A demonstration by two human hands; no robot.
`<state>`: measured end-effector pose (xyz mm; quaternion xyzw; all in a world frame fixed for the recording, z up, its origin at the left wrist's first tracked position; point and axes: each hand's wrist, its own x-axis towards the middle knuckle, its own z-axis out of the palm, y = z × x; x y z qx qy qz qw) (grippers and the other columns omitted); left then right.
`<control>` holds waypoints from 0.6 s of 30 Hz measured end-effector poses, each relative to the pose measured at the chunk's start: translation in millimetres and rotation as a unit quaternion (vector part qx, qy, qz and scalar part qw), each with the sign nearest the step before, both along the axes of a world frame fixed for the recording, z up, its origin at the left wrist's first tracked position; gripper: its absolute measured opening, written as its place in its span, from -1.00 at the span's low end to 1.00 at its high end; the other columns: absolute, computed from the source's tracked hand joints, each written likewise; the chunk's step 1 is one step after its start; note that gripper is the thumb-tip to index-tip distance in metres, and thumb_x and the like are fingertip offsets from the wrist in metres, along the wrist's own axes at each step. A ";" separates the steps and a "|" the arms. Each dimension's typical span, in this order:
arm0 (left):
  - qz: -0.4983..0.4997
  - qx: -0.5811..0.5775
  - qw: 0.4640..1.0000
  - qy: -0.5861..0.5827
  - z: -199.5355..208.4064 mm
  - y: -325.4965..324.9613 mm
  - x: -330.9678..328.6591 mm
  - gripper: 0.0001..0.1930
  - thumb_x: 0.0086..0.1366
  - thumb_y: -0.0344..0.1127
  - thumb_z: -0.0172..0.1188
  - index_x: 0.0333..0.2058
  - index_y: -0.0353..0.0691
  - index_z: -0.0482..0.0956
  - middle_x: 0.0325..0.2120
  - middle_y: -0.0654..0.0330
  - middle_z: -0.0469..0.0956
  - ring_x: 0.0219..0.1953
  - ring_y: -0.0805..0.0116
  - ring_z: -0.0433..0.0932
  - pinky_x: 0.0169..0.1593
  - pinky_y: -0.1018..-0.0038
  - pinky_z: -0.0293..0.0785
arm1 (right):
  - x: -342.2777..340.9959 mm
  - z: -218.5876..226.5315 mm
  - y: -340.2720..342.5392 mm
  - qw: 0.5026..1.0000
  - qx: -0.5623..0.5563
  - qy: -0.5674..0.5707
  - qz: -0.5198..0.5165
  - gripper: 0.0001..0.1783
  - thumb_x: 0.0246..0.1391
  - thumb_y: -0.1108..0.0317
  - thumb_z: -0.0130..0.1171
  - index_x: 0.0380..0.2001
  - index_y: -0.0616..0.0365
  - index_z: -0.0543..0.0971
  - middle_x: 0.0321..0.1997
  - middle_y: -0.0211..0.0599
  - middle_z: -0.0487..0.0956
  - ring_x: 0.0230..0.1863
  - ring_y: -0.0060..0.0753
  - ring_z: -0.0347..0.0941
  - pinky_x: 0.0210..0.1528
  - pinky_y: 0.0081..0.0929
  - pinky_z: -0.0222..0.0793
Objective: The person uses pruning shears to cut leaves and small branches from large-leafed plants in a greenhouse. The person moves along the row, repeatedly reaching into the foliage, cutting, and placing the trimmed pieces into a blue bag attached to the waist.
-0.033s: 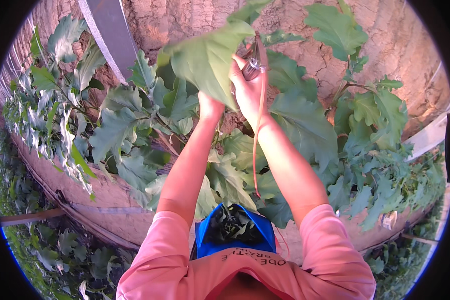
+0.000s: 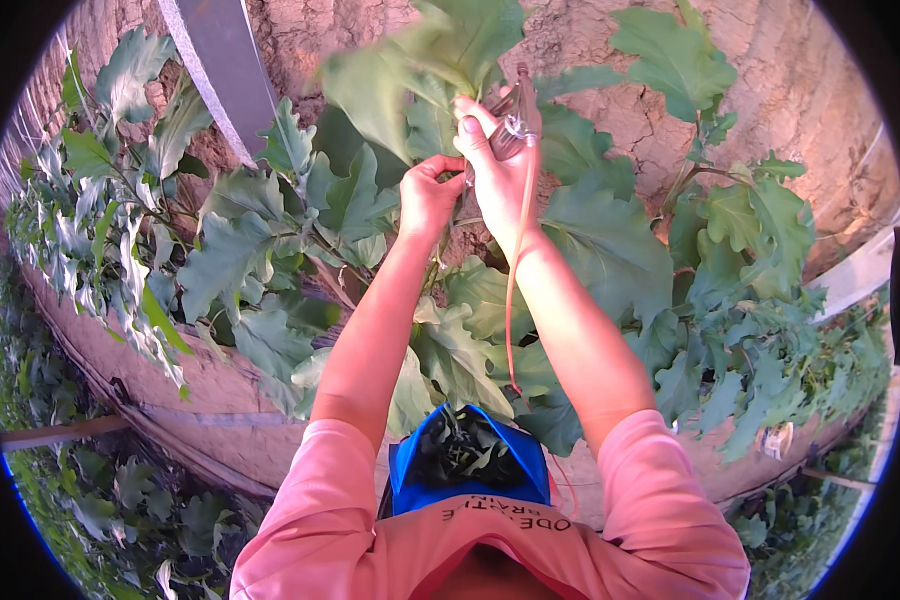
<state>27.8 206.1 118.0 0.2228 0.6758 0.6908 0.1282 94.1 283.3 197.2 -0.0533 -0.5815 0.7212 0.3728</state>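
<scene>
- Pink shirt (image 2: 320,500): dark lettering.
- Left hand (image 2: 428,200): fingers curled, cannot tell whether gripping.
- Right hand (image 2: 500,172): wrapped around metal tool (image 2: 511,138).
- Cracked soil (image 2: 595,40) beyond leaves (image 2: 610,240).

Grey beam (image 2: 220,75): slants down and rightward in pinkish light (its left edge speckled pale).
Cracked soil (image 2: 570,30): spreads, brown and fissured, to the beam's right.
Brown bar (image 2: 65,433): juts well below the beam, to its left.
Pale strip (image 2: 860,270): slopes far right of the beam, lower down.
</scene>
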 end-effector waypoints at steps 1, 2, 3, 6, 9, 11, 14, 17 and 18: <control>-0.037 0.018 0.999 -0.035 1.8 -3.1 -0.6 -0.86 0.25 -0.52 0.30 -0.20 -0.34 0.69 -0.46 0.35 0.64 -0.43 0.62 0.46 -0.30 0.58 0.44 | -2.7 0.4 -2.9 0.999 -0.001 0.025 -0.028 -0.26 0.27 0.27 0.28 0.36 0.22 0.15 0.00 -0.16 0.61 0.06 -0.40 0.54 0.09 -0.23 0.54; -0.082 -0.002 0.996 -0.019 -4.6 -8.6 -5.3 -0.83 0.30 -0.55 0.22 -0.15 -0.35 0.67 -0.41 0.34 0.65 -0.38 0.63 0.47 -0.26 0.58 0.44 | -4.9 0.5 -6.2 0.997 -0.001 0.049 -0.057 -0.24 0.29 0.26 0.26 0.41 0.20 0.14 0.06 -0.16 0.60 0.11 -0.43 0.51 0.12 -0.16 0.56; -0.109 0.013 0.994 0.001 -6.8 -10.9 -7.1 -0.80 0.32 -0.58 0.15 -0.10 -0.36 0.65 -0.35 0.31 0.66 -0.32 0.61 0.48 -0.20 0.58 0.45 | -3.0 0.1 -8.6 0.996 -0.037 0.052 -0.063 -0.19 0.29 0.27 0.26 0.43 0.14 0.05 0.12 -0.10 0.56 0.15 -0.35 0.50 0.12 -0.06 0.56; -0.194 -0.035 0.978 0.064 10.1 -15.3 5.9 -0.56 0.34 -0.72 -0.14 0.12 -0.35 0.53 -0.07 0.28 0.60 -0.05 0.53 0.52 0.08 0.52 0.45 | 12.5 13.0 -1.2 0.979 -0.157 0.085 -0.102 -0.24 0.29 0.32 0.23 0.39 0.05 0.04 0.35 0.05 0.37 0.31 0.17 0.38 0.11 0.22 0.53; -0.215 0.021 0.976 -0.004 12.8 -29.5 -1.0 -0.45 0.28 -0.76 -0.23 0.18 -0.33 0.47 0.11 0.14 0.56 0.14 0.39 0.51 0.22 0.41 0.43 | 34.6 15.9 -2.3 0.977 -0.115 0.140 -0.112 -0.26 0.32 0.27 0.20 0.38 -0.02 0.01 0.42 0.13 0.27 0.38 0.30 0.26 0.19 0.32 0.42; -0.197 0.009 0.980 0.006 11.3 -38.2 -7.1 -0.42 0.27 -0.77 -0.24 0.23 -0.32 0.42 0.11 0.15 0.55 0.15 0.36 0.51 0.26 0.40 0.39 | 49.9 15.1 -10.8 0.979 -0.082 0.144 -0.118 -0.32 0.35 0.30 0.15 0.36 -0.09 0.03 0.47 0.14 0.21 0.43 0.32 0.19 0.36 0.34 0.19; -0.115 -0.092 0.958 0.247 -2.3 -48.4 -19.5 -0.53 0.23 -0.63 -0.04 0.14 -0.33 0.47 0.03 0.02 0.58 0.06 0.06 0.58 0.19 0.28 0.47 | 89.3 16.2 -38.1 0.985 -0.037 0.138 -0.098 -0.43 0.37 0.41 0.08 0.33 -0.06 0.11 0.46 0.10 0.24 0.44 0.17 0.22 0.44 0.28 0.06; -0.090 -0.270 0.819 0.498 -19.2 -74.8 -33.6 -0.55 0.23 -0.54 0.03 0.12 -0.30 0.49 0.02 0.02 0.57 0.04 0.04 0.57 0.17 0.26 0.46 | 138.0 1.5 -68.7 0.993 -0.002 0.085 -0.077 -0.43 0.33 0.41 0.10 0.32 0.05 0.16 0.38 0.09 0.34 0.29 -0.01 0.34 0.25 -0.05 0.31; -0.092 -0.314 0.776 0.539 -20.9 -79.1 -36.2 -0.56 0.23 -0.53 0.04 0.12 -0.30 0.50 0.02 0.03 0.57 0.05 0.04 0.56 0.17 0.26 0.46 | 158.7 -3.0 -75.8 0.996 0.010 0.051 -0.068 -0.42 0.32 0.41 0.11 0.32 0.08 0.18 0.35 0.09 0.37 0.25 -0.08 0.38 0.18 -0.16 0.39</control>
